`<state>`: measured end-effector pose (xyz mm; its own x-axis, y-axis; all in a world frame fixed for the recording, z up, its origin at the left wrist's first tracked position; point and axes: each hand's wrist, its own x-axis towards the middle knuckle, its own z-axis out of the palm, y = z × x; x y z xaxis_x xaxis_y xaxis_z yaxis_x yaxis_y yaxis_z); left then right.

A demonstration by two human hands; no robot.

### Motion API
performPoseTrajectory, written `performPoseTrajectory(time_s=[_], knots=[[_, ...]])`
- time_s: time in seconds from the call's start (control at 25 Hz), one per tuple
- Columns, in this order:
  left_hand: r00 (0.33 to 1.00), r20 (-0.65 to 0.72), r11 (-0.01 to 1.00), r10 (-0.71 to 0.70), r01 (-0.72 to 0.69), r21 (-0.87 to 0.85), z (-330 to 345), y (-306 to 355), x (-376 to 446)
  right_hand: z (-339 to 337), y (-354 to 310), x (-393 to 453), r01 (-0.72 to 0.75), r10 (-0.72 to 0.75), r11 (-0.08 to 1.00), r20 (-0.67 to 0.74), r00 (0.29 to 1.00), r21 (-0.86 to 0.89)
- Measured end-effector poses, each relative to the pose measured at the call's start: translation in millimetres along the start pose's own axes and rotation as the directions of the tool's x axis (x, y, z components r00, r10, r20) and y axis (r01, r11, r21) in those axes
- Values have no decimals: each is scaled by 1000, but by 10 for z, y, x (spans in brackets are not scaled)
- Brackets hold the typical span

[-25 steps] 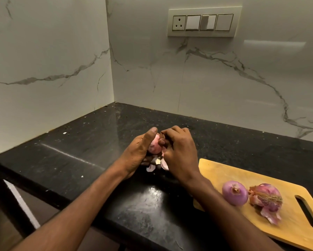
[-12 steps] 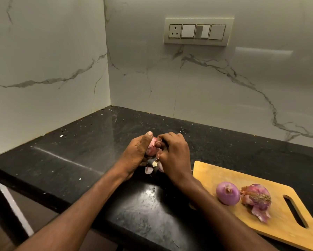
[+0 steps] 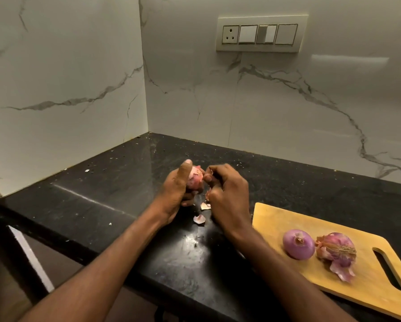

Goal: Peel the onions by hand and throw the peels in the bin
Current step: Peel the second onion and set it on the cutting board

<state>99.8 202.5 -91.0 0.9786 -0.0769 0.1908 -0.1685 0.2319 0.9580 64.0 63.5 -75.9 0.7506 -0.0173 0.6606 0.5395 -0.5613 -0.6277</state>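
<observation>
1. Since half a second ago: right hand (image 3: 227, 194) drawn slightly away from the held onion (image 3: 194, 180), a small gap opened between the two hands; a peel scrap now lying lower on the counter, below the hands; view tilted a little upward.
2. Onions, counted: three. One held at frame centre, two on the cutting board (image 3: 362, 284) at lower right.
3. Left hand (image 3: 175, 194) wrapped round the held onion, thumb upright along its left side, fingers curled beneath.
4. Right hand just right of that onion, fingers curled inward, fingertips at the onion's loose skin; whether a peel is actually pinched cannot be told, blurred.
5. On the board: one peeled onion (image 3: 298, 244), smooth and purple, on the left; one unpeeled onion (image 3: 337, 251) just beside it on the right, dry roots toward the viewer, papery skin hanging off its lower edge. The two near each other, whether touching cannot be told.
6. Loose peel pieces (image 3: 199, 219) on the black countertop (image 3: 101, 201), counted: two clear ones, one directly under the hands, one a little lower.
7. Cutting boards: one, wooden, slot handle at its right end.
8. Switch panel (image 3: 261, 34) on the marble wall, upper right: one socket, three switches.
9. Pale crumbs scattered over the counter toward the left corner.
</observation>
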Motion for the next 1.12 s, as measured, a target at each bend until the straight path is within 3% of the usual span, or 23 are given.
performPoseTrajectory(time_s=[0.12, 0.44, 0.8, 1.12], knots=[[999, 52, 1000, -6, 6, 1, -1, 17, -13, -25, 47, 68, -55, 59, 997, -74, 996, 52], [990, 136, 1000, -23, 24, -12, 24, 61, -47, -141, 166, 80, -109, 110, 993, 19, 994, -49], [983, 175, 994, -62, 76, -77, -31, 39, -15, -192, 212, 94, -13, 13, 1000, -28, 1000, -25], [983, 175, 995, -53, 67, -72, -55, 15, 15, -222, 222, 80, 69, -72, 997, 87, 994, 35]])
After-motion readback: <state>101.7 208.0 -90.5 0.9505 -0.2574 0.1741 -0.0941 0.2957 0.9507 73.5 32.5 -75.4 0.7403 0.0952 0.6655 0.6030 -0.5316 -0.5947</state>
